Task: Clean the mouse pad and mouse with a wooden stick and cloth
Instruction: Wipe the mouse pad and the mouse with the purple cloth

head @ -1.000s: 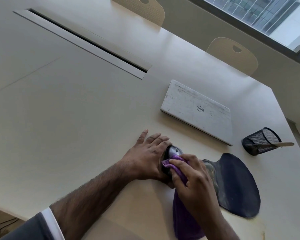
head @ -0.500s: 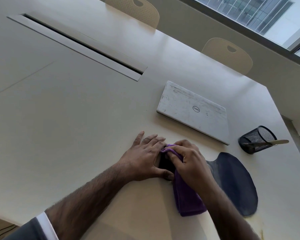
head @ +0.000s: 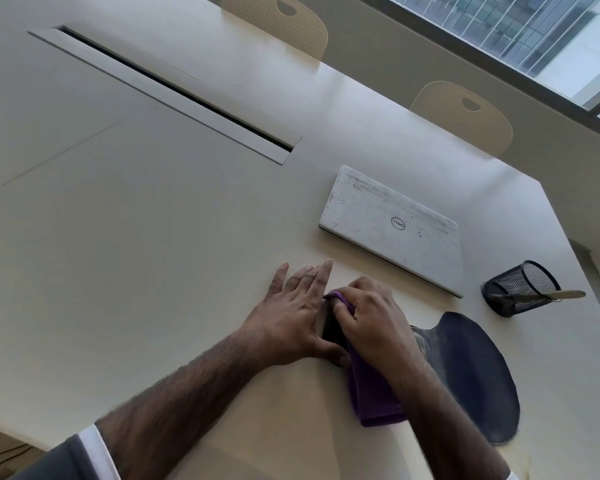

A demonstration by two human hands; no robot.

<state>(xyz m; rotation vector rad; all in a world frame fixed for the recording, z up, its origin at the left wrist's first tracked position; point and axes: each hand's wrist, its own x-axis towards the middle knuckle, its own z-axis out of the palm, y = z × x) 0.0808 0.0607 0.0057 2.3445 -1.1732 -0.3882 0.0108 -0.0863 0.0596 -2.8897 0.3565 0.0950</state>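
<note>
Left hand [head: 291, 317] flat, fingers straight, bracing mouse [head: 330, 330] at its 3 o'clock. Right hand [head: 371, 320] pinches cloth [head: 374, 400] onto mouse, axis 12–6.

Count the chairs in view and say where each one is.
2. One chair at the far edge of the table, top centre; the second chair further right, beyond the closed laptop. Only backrests show; more may lie outside the frame.

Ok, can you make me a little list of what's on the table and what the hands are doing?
mouse: dark, mostly hidden between the hands
left hand: flat on the table, against the mouse
right hand: grips the purple cloth over the mouse
mouse pad: dark, right of the hands
wooden stick: in the mesh cup
laptop: closed, behind the hands
</note>
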